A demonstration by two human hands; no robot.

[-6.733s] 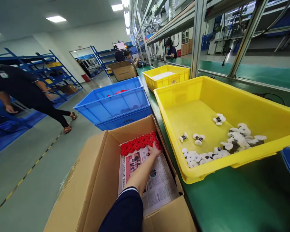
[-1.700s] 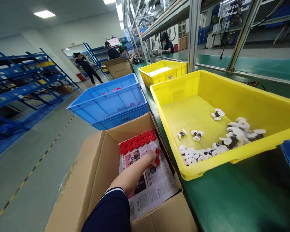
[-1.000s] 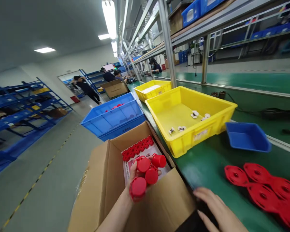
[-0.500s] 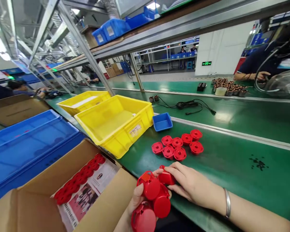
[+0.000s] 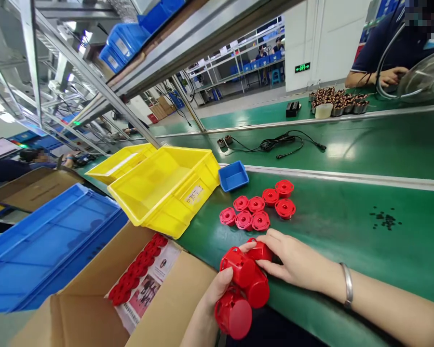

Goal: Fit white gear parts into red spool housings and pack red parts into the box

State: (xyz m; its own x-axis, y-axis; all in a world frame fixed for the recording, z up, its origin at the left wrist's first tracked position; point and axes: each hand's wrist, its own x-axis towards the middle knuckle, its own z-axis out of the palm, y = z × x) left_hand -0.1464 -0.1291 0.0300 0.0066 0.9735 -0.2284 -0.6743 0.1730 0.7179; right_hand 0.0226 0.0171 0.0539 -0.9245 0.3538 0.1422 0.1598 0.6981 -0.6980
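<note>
My left hand (image 5: 215, 294) is closed around a bunch of red round plastic housings (image 5: 234, 317), held above the bench's front edge beside the carton. My right hand (image 5: 292, 258) pinches another red housing (image 5: 259, 251) between thumb and fingers, right against the bunch. Part of that piece is hidden by the fingers, and whether the left fingertips grip it too is unclear. Just beyond the hands, several more red housings (image 5: 260, 220) sit on the green bench surface (image 5: 321, 212), their flanged, open-looking sides up.
At my left stands an open carton (image 5: 177, 299) with red parts (image 5: 139, 270) and a printed sheet inside. Behind are a yellow bin (image 5: 169, 207), a small blue tray (image 5: 233, 176) and a blue crate (image 5: 47, 246). Black bits (image 5: 386, 220) lie right. Across the bench, a co-worker's hand (image 5: 390, 77) shows.
The camera view has tilted and shifted, so the scene sits differently. Both hands keep hold of the red housings, and the bunch has turned slightly. The housings on the bench stay in place.
</note>
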